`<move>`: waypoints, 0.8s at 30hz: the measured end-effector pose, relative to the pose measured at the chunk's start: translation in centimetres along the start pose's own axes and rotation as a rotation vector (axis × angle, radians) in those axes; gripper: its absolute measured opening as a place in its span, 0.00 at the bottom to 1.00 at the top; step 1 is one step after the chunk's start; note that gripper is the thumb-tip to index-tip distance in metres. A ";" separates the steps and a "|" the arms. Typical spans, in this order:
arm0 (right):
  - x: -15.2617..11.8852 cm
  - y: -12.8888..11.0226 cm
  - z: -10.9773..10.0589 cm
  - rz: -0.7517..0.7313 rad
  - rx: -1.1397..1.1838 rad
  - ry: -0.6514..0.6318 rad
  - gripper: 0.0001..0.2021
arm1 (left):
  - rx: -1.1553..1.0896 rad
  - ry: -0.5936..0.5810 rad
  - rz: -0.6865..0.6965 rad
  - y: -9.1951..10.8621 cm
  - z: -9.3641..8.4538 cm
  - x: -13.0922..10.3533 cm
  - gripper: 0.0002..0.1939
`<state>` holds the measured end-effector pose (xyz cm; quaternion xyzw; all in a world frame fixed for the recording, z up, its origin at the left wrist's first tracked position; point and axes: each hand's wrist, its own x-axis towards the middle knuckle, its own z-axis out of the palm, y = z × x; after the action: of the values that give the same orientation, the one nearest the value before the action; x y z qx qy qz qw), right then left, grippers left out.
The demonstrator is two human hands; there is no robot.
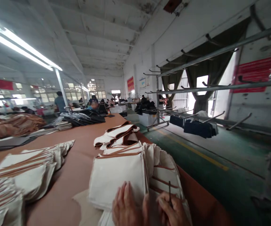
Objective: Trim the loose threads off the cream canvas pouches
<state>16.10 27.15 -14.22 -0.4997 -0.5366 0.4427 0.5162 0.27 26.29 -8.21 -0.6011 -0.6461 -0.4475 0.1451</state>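
A stack of white fabric panels (118,174) with brown trim along the upper edges lies in front of me on the brown table (76,169). My left hand (128,205) rests on the top panel with its fingers stretched out and its thumb apart at the panel's right edge. Just to the right, my right hand (173,208) is closed around a thin dark stick-like tool (169,190), which points upward; its exact kind does not show. Beneath and beyond this hand more trimmed white panels (166,175) fan out along the table's right side.
Overlapping white panels (35,172) cover the table's left side. Folded white pieces (116,133) lie behind the stack. Brown material (15,125) and dark pieces (83,116) are heaped farther back. A metal rack (196,89) with prongs stands at right. Several people work in the background.
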 end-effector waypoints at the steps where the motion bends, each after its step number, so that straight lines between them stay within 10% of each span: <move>1: 0.1 0.0 0.0 0.033 0.041 0.043 0.30 | 0.002 -0.007 0.035 1.8 0.6 1.1 0.31; 8: 1.1 -0.2 0.4 0.053 0.086 0.169 0.30 | 0.119 -0.373 0.283 6.2 3.5 8.4 0.39; 15: 1.0 -1.7 0.7 0.062 0.028 0.145 0.28 | 0.281 -0.388 0.299 7.2 4.9 10.3 0.26; 24: 1.2 -3.4 0.4 0.088 0.123 0.124 0.27 | 0.257 -0.418 0.426 5.7 -0.9 15.2 0.16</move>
<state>15.47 28.00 -10.80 -0.5166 -0.4529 0.4653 0.5581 1.48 34.76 5.65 -0.7785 -0.5727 -0.1886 0.1743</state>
